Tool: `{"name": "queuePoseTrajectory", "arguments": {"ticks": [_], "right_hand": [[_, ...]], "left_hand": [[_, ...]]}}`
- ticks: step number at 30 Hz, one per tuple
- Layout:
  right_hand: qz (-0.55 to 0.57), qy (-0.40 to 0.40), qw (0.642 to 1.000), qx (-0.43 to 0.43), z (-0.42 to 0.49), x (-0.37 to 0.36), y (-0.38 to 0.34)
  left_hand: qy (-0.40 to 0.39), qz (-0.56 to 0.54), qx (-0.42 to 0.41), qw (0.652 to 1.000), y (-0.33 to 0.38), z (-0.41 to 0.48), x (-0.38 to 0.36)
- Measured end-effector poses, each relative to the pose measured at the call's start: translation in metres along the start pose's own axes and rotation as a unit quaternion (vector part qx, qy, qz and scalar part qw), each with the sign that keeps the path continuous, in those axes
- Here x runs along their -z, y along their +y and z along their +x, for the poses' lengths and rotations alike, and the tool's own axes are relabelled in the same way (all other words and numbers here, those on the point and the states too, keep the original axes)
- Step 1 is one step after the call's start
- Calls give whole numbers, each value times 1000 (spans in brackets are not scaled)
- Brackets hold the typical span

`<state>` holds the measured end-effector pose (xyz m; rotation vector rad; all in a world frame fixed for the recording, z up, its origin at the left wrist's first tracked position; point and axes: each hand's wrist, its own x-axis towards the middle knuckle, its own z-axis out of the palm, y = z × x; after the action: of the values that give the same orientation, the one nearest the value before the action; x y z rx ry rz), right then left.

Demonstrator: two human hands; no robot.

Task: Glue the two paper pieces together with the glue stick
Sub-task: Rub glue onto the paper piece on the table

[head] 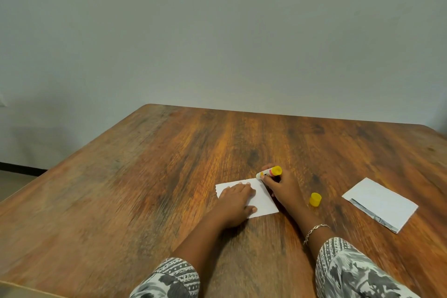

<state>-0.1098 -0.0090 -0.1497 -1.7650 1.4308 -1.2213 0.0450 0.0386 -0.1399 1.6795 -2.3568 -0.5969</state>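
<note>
A white paper piece [262,201] lies flat on the wooden table [145,176]. My left hand [235,203] rests palm-down on its left half, fingers spread, pinning it. My right hand [280,187] grips an uncapped glue stick [269,172] with a yellow base, and the stick's tip touches the paper's far right corner. The yellow cap [315,199] stands on the table just right of my right wrist. A second white paper piece [381,203], with a dark strip along its near edge, lies apart at the right.
The table's far edge [290,115] meets a plain grey wall. Its left edge [72,159] drops off to the floor. Bare wood stretches to the left and behind the papers.
</note>
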Motion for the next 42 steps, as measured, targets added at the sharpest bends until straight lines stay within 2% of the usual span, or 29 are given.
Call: {"name": "queuePoseTrajectory", "arguments": {"ticks": [20,42], "right_hand": [[-18,8,1000,16,-18,9,-4],[35,-31,999,-2,-49,27,-14]], "left_hand": [[3,-5,-2,1000,1,0,1],[9,-6,-5,1000,-3,4,-1]]}}
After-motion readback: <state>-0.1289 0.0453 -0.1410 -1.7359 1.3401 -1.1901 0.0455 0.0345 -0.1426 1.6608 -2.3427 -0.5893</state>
